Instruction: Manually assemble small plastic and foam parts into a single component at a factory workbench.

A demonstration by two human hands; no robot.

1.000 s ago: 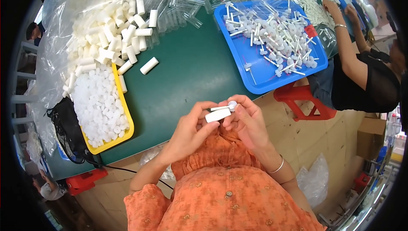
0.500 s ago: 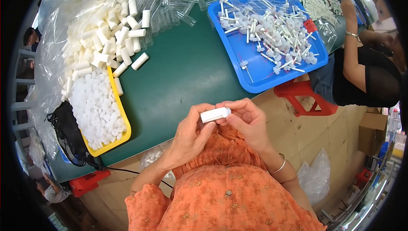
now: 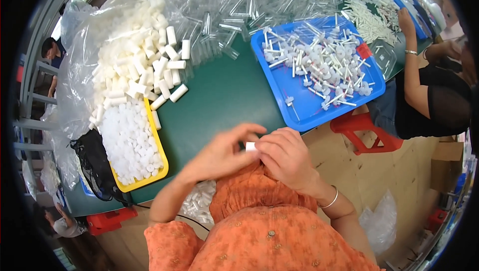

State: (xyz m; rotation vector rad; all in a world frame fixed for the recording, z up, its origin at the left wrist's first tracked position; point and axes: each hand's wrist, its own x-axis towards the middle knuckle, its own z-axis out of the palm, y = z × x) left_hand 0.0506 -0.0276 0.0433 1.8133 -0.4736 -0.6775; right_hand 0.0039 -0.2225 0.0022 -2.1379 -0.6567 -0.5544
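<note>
1. Gripping a short white roll (image 3: 251,147), the right hand (image 3: 287,159) has its fingers curled around it; only one end shows, pointing left.
2. Beside that end, the left hand (image 3: 224,149) is loosely spread, thumb and fingers parted, a little blurred. I cannot tell whether its thumb touches the roll.
3. Both hands are in front of the orange shirt (image 3: 269,236), by the near edge of a green table (image 3: 214,96). A bracelet (image 3: 333,198) circles the right wrist.
4. Up and to the right sits a blue tray (image 3: 283,84), heaped with white sticks fitted with pale caps (image 3: 322,66).
5. On the left, a yellow tray (image 3: 142,183) holds small white caps (image 3: 130,141), with a black mesh bag (image 3: 92,161) beside it.
6. Behind it, more white rolls (image 3: 139,69) spill from a clear plastic bag (image 3: 77,56); clear tubes (image 3: 224,16) cover the far side.
7. At right, a co-worker in black (image 3: 424,91) sits on a red stool (image 3: 366,134).
</note>
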